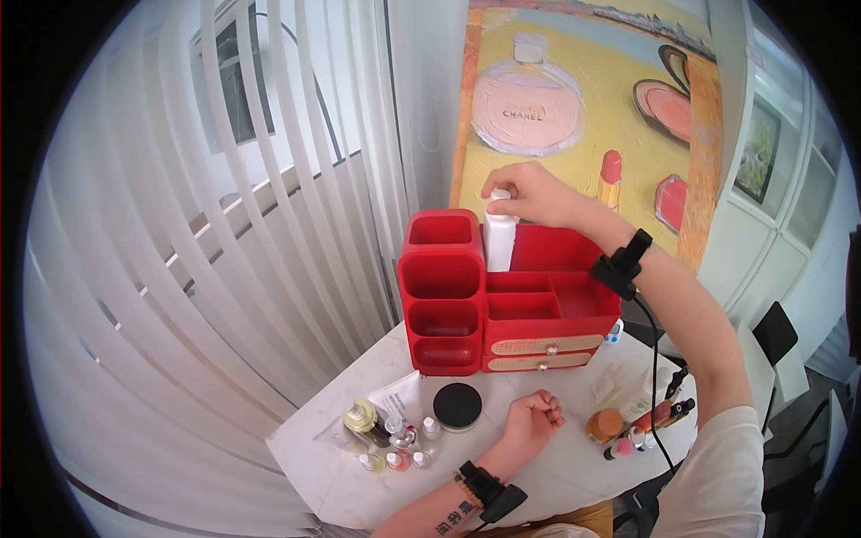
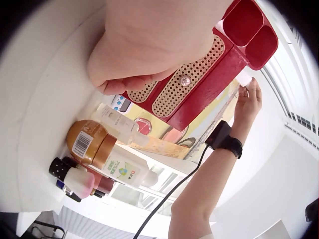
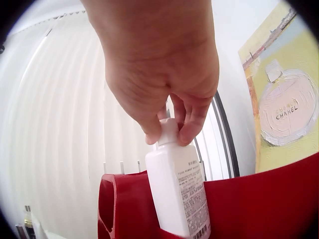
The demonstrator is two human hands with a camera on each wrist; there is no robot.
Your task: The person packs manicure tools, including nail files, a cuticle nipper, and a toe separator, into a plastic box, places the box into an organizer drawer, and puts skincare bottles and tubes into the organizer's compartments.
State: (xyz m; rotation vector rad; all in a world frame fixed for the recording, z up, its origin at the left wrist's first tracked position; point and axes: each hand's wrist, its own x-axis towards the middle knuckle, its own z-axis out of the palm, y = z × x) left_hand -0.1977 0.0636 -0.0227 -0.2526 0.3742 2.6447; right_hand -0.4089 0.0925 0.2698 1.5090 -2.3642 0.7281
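One white bottle (image 1: 500,244) is held upright near the top centre of the frame in the head view, in the rear compartment of the red box (image 1: 556,242), just beside the tall column of cubbies (image 1: 440,309). Whether its base is resting on the compartment floor cannot be told.

For this placing, as it is judged to be, the bottle is best kept vertical and lowered straight down, with its side kept off the column wall. The grip is best loosened only once the base is felt to be seated; otherwise the bottle could be tipped, being held only by its top.

By the right hand (image 1: 534,193), the cap (image 3: 168,130) is pinched between thumb and fingers, which are parted only by its width; the bottle's body is left ungripped. By the left hand (image 1: 531,424), nothing is held: its fingers are loosely curled, low over the desk (image 1: 574,471) at lower centre, between the black jar (image 1: 457,407) and the brown jar (image 1: 605,425). Whether the desk is touched by it cannot be told.
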